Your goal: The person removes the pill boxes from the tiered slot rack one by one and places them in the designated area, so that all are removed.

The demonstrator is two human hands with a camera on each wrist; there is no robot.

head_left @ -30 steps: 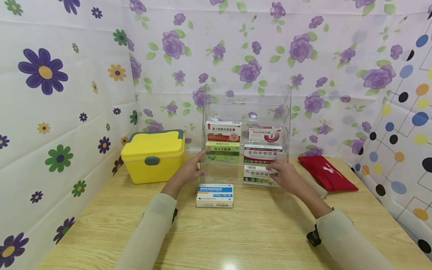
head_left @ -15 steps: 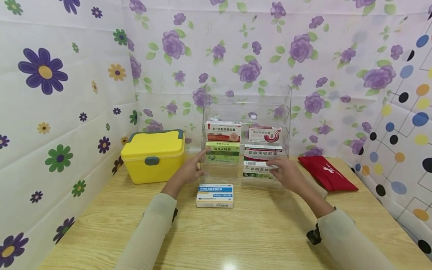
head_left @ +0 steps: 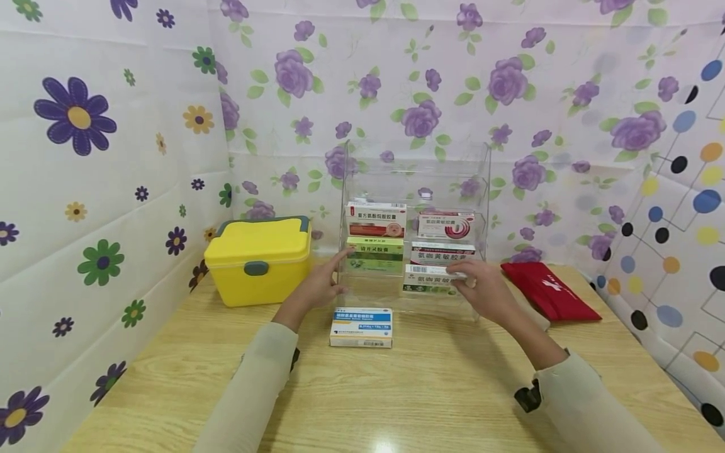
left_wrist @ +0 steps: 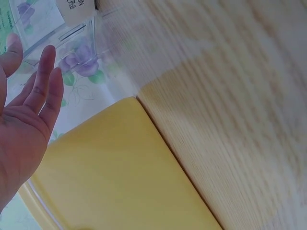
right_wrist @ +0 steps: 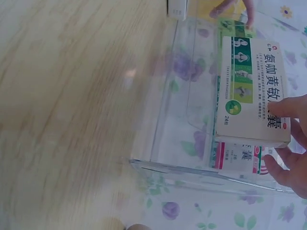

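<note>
My right hand pinches a white-and-green medicine box by its right end. The box is held in front of the lower right of a clear acrylic display rack. In the right wrist view its printed face is in plain sight, with the thumb across one end. My left hand reaches to the rack's left side, a finger at the edge of a green medicine box. Its fingers look loosely extended in the left wrist view, with nothing held. A blue-and-white medicine box lies flat on the table before the rack.
Two red-and-white boxes stand on the rack's upper filled tier. Another medicine box sits behind the held one. A yellow lidded case is at left, and a red first-aid pouch lies at right.
The white-and-green box has risen from the rack's bottom right tier and come slightly forward with my right hand. My left hand has stayed in place.
</note>
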